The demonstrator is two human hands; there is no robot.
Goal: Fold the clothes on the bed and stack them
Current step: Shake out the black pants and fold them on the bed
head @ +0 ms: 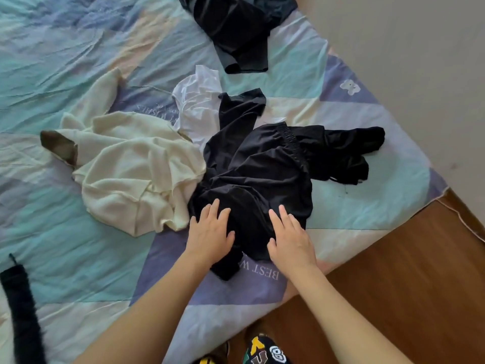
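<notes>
A crumpled heap of black clothes (262, 169) lies near the bed's front edge, an elastic waistband showing on top. My left hand (210, 235) rests flat on its near left part with fingers straight. My right hand (291, 240) lies flat on its near right part, fingers spread. A cream garment (131, 166) sprawls unfolded to the left, touching the black heap. A thin white garment (196, 103) lies behind, partly under the black cloth. Another black garment (236, 30) sits at the far edge of the bed.
The bed (78, 258) has a wrinkled teal, purple and cream patterned sheet. A black strip (21, 306) lies at the bottom left. The wooden bed frame (393, 285) and grey floor (420, 61) are on the right. Patterned clothing (265, 350) shows at the bottom.
</notes>
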